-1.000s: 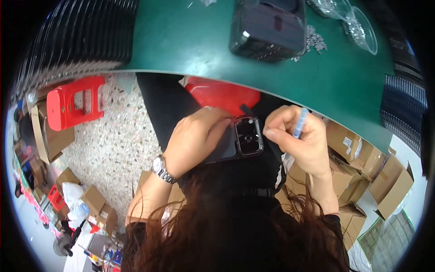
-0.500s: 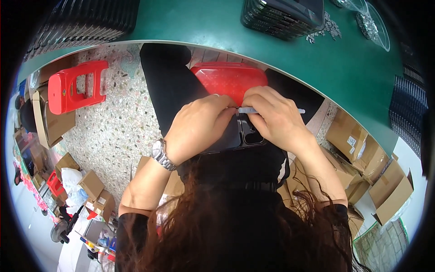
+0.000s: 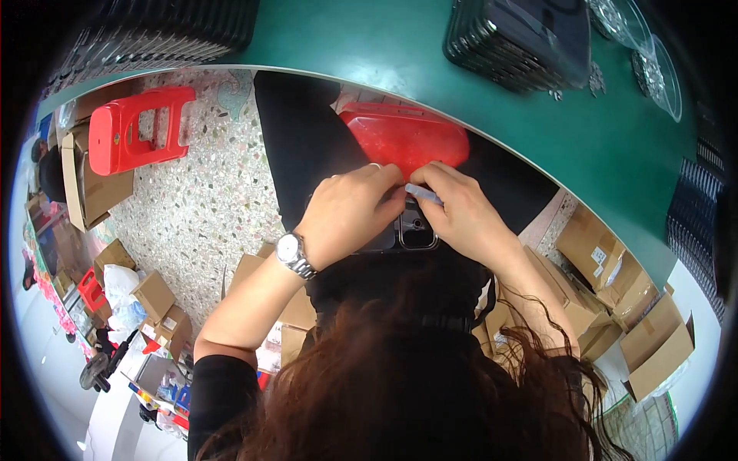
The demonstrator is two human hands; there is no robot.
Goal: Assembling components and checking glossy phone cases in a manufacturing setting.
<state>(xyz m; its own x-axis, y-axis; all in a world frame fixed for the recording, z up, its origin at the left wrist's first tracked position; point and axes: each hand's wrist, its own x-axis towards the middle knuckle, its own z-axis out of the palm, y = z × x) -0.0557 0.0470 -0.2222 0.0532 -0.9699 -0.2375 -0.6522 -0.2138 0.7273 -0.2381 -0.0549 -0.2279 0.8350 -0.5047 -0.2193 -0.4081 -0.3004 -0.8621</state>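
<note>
A dark phone case (image 3: 417, 233) with a large camera opening lies in my lap, partly covered by my hands. My left hand (image 3: 347, 206), with a watch on its wrist, is closed on the case's far edge, thumb and forefinger pinched together. In my right hand (image 3: 470, 213) is a pale grey pen-like tool (image 3: 423, 194), gripped between thumb and fingers. Its near end meets the case's edge beside my left fingertips; the other end is hidden by my palm. What lies between the fingertips is too small to make out.
Ahead is a green table (image 3: 346, 38) bearing a stack of black cases (image 3: 511, 46), small metal pieces (image 3: 596, 79) and clear dishes (image 3: 659, 84). More cases are stacked at far left. A red stool (image 3: 115, 138) stands on the left; cardboard boxes (image 3: 596, 246) lie right.
The pen-like tool has tilted, and its rear end no longer sticks out past my right hand. Both hands stay at the case, while the view has shifted slightly.
</note>
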